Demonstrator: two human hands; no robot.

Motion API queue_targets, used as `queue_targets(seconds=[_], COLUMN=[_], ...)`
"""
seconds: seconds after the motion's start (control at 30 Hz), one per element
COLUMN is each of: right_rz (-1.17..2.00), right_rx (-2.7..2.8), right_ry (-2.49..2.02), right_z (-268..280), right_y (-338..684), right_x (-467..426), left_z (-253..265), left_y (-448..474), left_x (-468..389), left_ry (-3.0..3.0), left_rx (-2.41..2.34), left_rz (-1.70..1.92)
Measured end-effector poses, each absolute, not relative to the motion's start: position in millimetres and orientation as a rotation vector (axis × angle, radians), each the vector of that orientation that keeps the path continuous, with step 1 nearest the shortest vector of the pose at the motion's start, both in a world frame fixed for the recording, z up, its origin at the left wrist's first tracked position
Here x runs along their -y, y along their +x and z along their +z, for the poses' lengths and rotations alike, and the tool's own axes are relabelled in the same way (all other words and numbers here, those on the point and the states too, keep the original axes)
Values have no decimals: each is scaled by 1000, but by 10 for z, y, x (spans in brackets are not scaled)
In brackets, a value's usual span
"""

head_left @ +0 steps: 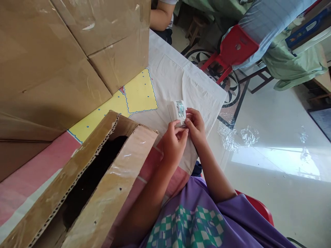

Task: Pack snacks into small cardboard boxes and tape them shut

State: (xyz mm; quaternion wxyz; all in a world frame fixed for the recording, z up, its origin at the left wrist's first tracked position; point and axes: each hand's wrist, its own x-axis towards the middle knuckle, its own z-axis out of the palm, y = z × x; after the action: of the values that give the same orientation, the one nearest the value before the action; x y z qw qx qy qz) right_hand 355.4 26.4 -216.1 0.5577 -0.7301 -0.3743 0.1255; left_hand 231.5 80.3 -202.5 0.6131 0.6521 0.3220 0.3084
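A small white tape dispenser (177, 112), with a clear, greenish roll in its upper part, sits on the white cloth at the near side of the table. My right hand (197, 128) is closed at its right front corner, thumb in front and fingers curled along the side. Against the dispenser's near left edge rests my left hand (173, 142), its fingers bent and its thumb stretched toward my right thumb. Any small thing pinched between the left fingers is too hidden to make out.
An open, deep cardboard box (137, 151) stands close on my left, with large taped cartons (77, 51) behind it. Yellow patterned sheet (141, 91) lies by the cartons. Past the table edge are a red chair (238, 46), crumpled clear plastic (249, 136) on the floor, and another person's arm (161, 15).
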Motion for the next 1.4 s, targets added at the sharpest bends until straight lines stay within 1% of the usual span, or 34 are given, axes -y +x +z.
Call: queue_targets(seconds=[0.4,0.83,1.4], right_rz=[451,430,380], right_rx=[930,903,915], right_ry=[-1660,-1686,-1644], right_z=[-2129,-2053,-2088], right_y=[3590,3561,3569], right_x=[-237,-202,-198], left_z=[-2061,-2116,-2131], left_y=[2315,2360,2400], left_x=[-825,-807,-815], left_ry=[1547,1399,1307], left_rx=[-702,-695,-716], left_rz=[706,666,656])
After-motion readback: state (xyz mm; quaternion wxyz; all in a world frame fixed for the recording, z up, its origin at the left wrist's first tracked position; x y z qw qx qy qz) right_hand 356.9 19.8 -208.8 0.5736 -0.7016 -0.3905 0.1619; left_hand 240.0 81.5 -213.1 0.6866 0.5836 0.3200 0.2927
